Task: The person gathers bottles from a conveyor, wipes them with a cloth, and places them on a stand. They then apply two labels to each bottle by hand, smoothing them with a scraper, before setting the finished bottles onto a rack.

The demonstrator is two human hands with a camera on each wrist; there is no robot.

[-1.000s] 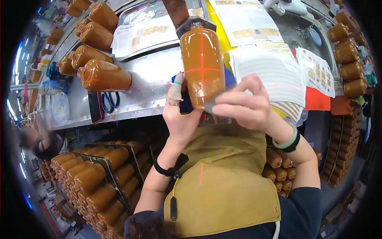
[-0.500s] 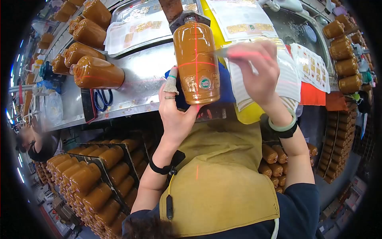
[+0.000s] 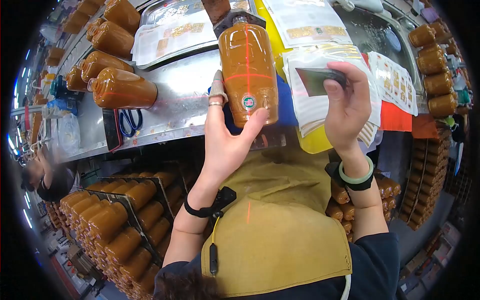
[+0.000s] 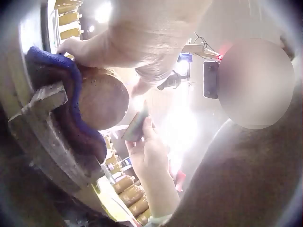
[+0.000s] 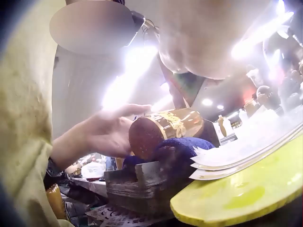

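A glossy brown bottle (image 3: 247, 55) lies on a blue cloth (image 3: 286, 107), its neck against a metal holder (image 3: 240, 21). Near its base is a small round green-and-white emblem (image 3: 248, 102); gold decoration (image 5: 173, 124) shows in the right wrist view. My left hand (image 3: 226, 142) holds the bottle's base end, thumb on the upper face and fingers along the left side, one in a fabric finger cover (image 3: 217, 90). To the right, my right hand (image 3: 350, 107) pinches a thin dark flat scraper (image 3: 314, 82) above white sheets (image 3: 300, 107), apart from the bottle.
More brown bottles (image 3: 125, 89) lie on the metal bench at left, near blue-handled scissors (image 3: 130, 122). A tray (image 3: 170, 55) with decal sheets is behind. At right are a yellow board (image 3: 316, 141), patterned sheets (image 3: 392, 82) and a sink (image 3: 370, 32). Racked bottles (image 3: 107, 220) stand below.
My right hand has moved from the bottle's base up and right over the sheets, the scraper now plainly seen. The emblem has shifted left on the bottle, and my left thumb has come onto its face.
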